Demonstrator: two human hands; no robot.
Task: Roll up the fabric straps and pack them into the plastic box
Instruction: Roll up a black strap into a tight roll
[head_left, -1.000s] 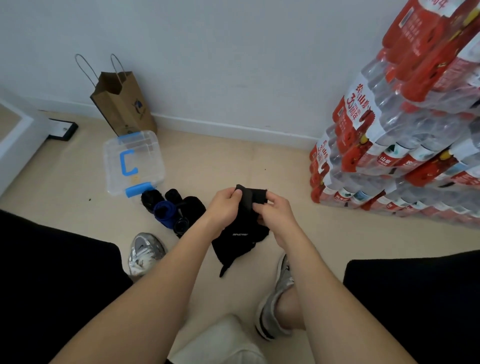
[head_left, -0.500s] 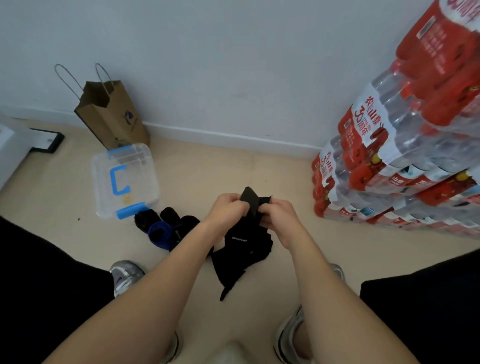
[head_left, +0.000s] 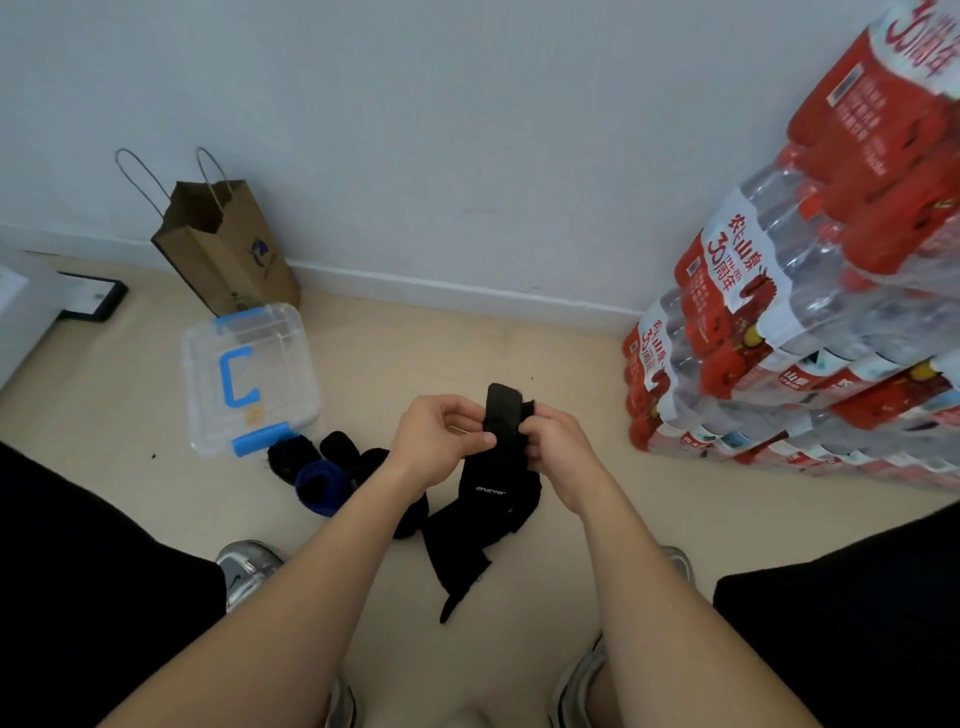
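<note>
Two hands meet close in front of me: my left hand (head_left: 436, 441) and right hand (head_left: 558, 447) both pinch the upper end of a black fabric strap (head_left: 498, 499), whose tail hangs toward the floor and whose small white logo is too blurred to read. Farther left, rolled straps (head_left: 317, 486) lie just beside the clear plastic box (head_left: 280, 364), lid on. Off right, stacked water-bottle packs (head_left: 753, 322) read "农夫山泉" and "30周年".
</note>
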